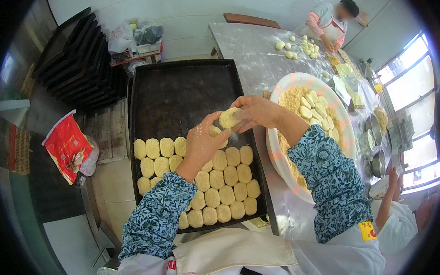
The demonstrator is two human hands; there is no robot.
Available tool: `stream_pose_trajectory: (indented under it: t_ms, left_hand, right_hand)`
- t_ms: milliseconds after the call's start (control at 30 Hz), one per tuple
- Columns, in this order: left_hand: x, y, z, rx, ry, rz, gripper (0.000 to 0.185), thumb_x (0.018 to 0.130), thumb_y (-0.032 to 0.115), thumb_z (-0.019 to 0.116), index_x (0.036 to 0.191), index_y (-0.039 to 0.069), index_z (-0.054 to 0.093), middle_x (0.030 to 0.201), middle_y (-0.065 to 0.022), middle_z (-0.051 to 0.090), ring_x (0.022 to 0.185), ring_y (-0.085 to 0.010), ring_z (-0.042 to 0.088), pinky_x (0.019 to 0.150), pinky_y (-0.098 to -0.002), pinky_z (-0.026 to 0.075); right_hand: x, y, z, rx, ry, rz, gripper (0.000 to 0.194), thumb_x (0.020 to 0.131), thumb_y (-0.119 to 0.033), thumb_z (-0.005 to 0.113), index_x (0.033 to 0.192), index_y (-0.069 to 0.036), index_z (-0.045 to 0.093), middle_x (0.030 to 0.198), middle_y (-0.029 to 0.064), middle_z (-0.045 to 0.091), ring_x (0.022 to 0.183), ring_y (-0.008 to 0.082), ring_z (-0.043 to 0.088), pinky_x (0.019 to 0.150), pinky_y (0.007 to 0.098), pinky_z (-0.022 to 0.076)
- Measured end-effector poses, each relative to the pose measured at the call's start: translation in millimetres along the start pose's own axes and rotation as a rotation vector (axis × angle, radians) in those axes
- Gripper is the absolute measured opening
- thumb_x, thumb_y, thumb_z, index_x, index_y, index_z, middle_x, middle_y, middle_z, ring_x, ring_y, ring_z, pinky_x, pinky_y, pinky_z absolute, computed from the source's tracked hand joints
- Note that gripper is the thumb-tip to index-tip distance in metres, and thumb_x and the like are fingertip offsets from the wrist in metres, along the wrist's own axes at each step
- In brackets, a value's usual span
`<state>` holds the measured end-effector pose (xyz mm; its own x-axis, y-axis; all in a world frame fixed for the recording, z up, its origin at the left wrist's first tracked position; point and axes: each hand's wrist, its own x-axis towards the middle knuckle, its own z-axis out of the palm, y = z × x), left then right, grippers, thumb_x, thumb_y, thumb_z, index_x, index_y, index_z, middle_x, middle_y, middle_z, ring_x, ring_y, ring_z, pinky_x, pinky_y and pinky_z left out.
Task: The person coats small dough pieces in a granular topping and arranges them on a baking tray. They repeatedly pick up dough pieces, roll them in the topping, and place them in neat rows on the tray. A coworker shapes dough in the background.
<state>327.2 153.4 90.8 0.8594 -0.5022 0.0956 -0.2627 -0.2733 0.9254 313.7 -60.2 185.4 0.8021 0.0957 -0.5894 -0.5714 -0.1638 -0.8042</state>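
Observation:
Above the black baking tray, my two hands come together. My right hand grips a crumb-coated dough piece by its right side, and the left fingertips meet it from the left. A second coated piece rests in the curl of my left hand, partly hidden by the fingers. Rows of coated oval dough pieces fill the near half of the tray; my left forearm covers some. Beside my right forearm stands a wide white basin of yellow crumbs, with smooth pale dough pieces on top.
Stacked black trays stand at the far left, above a red plastic bag. The floury metal table holds round dough balls, metal bowls and a scale. One person works at its far end, another at right.

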Motion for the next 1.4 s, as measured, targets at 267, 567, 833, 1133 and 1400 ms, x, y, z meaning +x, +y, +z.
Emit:
stream_pose_trajectory:
  t_ms: [267,567,833,1133,1400]
  left_hand:
    - [7,-4,-7,0.297,-0.082,-0.02,0.054,0.087,0.038,0.08,0.125,0.002,0.064,0.111,-0.0218,0.072,0.088,-0.0318,0.074,0.08,-0.0407,0.058]
    - [59,-16,-19,0.056,-0.572,-0.17,0.031,0.095,0.016,0.07,0.12,0.0,0.062,0.108,-0.0136,0.066,0.091,-0.022,0.069,0.075,-0.0352,0.058]
    - [84,-24,11,0.447,-0.627,0.06,0.03,0.087,0.011,0.077,0.114,0.0,0.069,0.109,-0.0183,0.072,0.102,-0.0354,0.069,0.091,-0.0429,0.055]
    - [71,-29,21,0.564,-0.481,0.094,0.024,0.085,0.011,0.078,0.108,0.004,0.076,0.106,-0.0158,0.077,0.101,-0.0349,0.072,0.087,-0.0431,0.057]
    - [61,-16,17,0.611,-0.423,0.087,0.025,0.083,0.019,0.076,0.106,0.009,0.078,0.102,-0.0131,0.077,0.095,-0.0316,0.074,0.083,-0.0422,0.058]
  right_hand:
    - [17,22,-15,-0.485,0.048,-0.068,0.032,0.094,-0.006,0.065,0.126,-0.002,0.061,0.111,0.0156,0.071,0.085,0.0237,0.075,0.072,0.0349,0.0639]
    - [42,22,17,-1.25,-0.192,0.155,0.048,0.084,-0.009,0.063,0.131,-0.017,0.069,0.103,0.0142,0.075,0.088,0.0267,0.073,0.078,0.0398,0.0584]
    - [78,62,4,-1.585,-0.07,-0.108,0.031,0.085,-0.004,0.064,0.115,-0.006,0.073,0.109,0.0173,0.075,0.101,0.0368,0.072,0.084,0.0447,0.0581]
    - [64,40,17,-1.722,-0.2,-0.126,0.015,0.077,-0.01,0.073,0.089,-0.004,0.08,0.094,0.015,0.077,0.094,0.0332,0.073,0.078,0.0417,0.0577]
    - [51,53,1,-1.501,0.255,-0.459,0.026,0.085,-0.007,0.067,0.109,-0.005,0.076,0.109,0.0153,0.076,0.101,0.0337,0.072,0.085,0.0419,0.0576]
